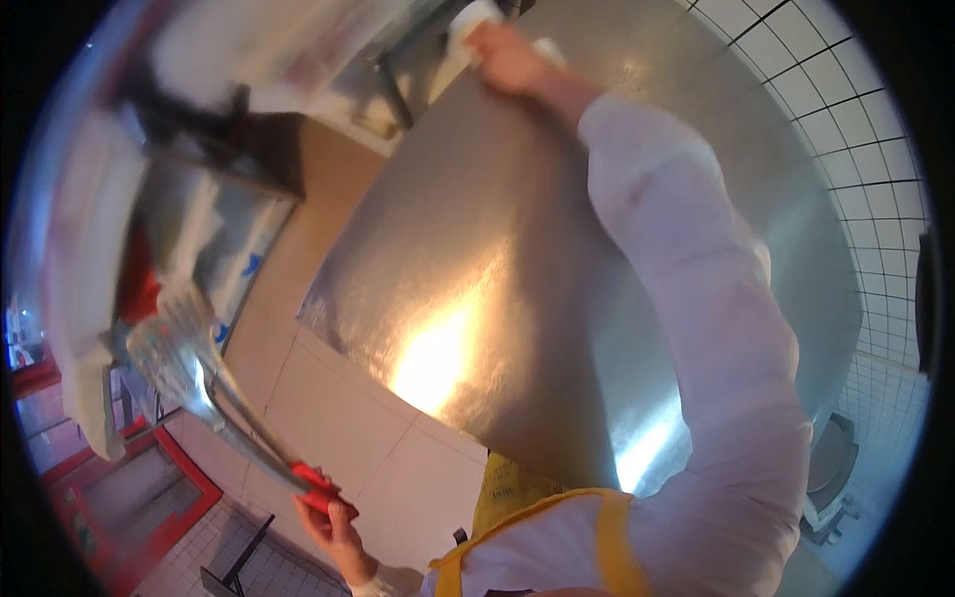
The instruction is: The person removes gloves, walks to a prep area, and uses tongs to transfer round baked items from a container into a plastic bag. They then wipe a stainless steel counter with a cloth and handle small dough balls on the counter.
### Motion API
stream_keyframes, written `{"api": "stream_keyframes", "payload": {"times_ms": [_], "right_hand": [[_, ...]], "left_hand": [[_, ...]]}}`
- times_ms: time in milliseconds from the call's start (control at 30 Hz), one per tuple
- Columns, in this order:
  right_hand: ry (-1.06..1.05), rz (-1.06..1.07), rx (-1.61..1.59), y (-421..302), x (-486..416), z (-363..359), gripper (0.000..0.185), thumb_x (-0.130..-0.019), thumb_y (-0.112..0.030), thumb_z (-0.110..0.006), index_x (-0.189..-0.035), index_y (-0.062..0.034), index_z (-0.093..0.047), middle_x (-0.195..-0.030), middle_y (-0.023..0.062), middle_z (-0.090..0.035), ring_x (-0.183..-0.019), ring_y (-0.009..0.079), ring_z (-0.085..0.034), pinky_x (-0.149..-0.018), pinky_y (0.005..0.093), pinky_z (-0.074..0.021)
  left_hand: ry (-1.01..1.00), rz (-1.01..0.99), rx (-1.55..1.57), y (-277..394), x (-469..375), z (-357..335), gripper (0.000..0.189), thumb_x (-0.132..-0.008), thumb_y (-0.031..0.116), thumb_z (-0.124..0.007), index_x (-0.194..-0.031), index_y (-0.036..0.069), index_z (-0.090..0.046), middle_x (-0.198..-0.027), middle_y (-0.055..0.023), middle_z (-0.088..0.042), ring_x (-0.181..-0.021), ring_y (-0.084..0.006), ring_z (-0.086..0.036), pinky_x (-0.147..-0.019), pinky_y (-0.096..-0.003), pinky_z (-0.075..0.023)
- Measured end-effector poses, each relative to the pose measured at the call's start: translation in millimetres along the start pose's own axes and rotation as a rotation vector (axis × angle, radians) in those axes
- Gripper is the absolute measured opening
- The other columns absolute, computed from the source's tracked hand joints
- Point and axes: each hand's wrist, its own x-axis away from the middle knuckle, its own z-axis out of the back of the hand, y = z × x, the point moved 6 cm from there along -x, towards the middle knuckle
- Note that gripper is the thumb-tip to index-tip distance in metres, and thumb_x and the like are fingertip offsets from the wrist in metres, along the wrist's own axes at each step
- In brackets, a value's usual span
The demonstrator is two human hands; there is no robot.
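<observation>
My left hand (339,533), at the lower left, is shut on the red grip of metal serving tongs (246,440). The broad slotted heads of the tongs point up and left, out over the floor beside the table. My right arm, in a white sleeve, reaches across the stainless steel table (462,224). At the table's far left edge my right hand (511,63) grips a white cloth or paper towel (474,19), blurred and partly hidden by the fingers. A yellow apron (515,485) hangs on my front, close to the table's near edge.
Tiled floor (403,463) lies left of the table, whose corner juts towards it. A glass-sided case or counter (246,201) stands further left. A red-framed door or panel (142,507) is at lower left. White tiled wall (858,142) bounds the right.
</observation>
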Motion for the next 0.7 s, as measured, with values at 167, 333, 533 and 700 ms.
{"api": "stream_keyframes", "payload": {"times_ms": [167, 333, 533, 700], "right_hand": [[-0.304, -0.022, -0.974, -275, 126, -51, 0.018, -0.083, -0.016, -0.056, -0.094, -0.002, -0.061, -0.088, 0.0165, -0.062, -0.082, 0.0318, -0.059, -0.077, 0.041, -0.0466], [-0.298, 0.477, -0.618, -304, 288, 49, 0.021, -0.082, -0.02, -0.062, -0.1, -0.0092, -0.062, -0.097, 0.0085, -0.059, -0.093, 0.0249, -0.057, -0.078, 0.0341, -0.0465], [0.314, -0.753, -0.424, -143, 397, 230, 0.01, -0.089, -0.009, -0.049, -0.087, -0.0021, -0.056, -0.086, 0.0067, -0.051, -0.084, 0.0141, -0.051, -0.069, 0.0288, -0.0432], [0.325, -0.079, -0.36, -222, 397, 303, 0.022, -0.084, 0.001, -0.056, -0.103, -0.0088, -0.062, -0.089, 0.0076, -0.055, -0.078, 0.0219, -0.053, -0.065, 0.0312, -0.0454]], "left_hand": [[-0.115, -0.095, 0.05, 39, -6, -56, 0.06, -0.087, 0.007, -0.057, -0.14, 0.0, -0.031, -0.125, -0.0145, -0.051, -0.098, -0.0189, -0.055, -0.085, -0.0298, -0.0443], [-0.336, -0.039, 0.056, 66, 7, -110, 0.062, -0.089, 0.01, -0.057, -0.143, 0.005, -0.028, -0.121, -0.0115, -0.053, -0.082, -0.0085, -0.053, -0.056, -0.0175, -0.0428], [-0.772, -0.036, -0.104, 92, 59, -217, 0.056, -0.091, 0.011, -0.056, -0.142, 0.004, -0.033, -0.116, -0.0066, -0.054, -0.093, -0.0101, -0.05, -0.079, -0.0204, -0.0398], [-1.117, -0.145, -0.178, 108, 146, -285, 0.047, -0.091, 0.012, -0.057, -0.134, 0.0, -0.043, -0.107, -0.0068, -0.056, -0.094, -0.0138, -0.051, -0.084, -0.0259, -0.0404]]}}
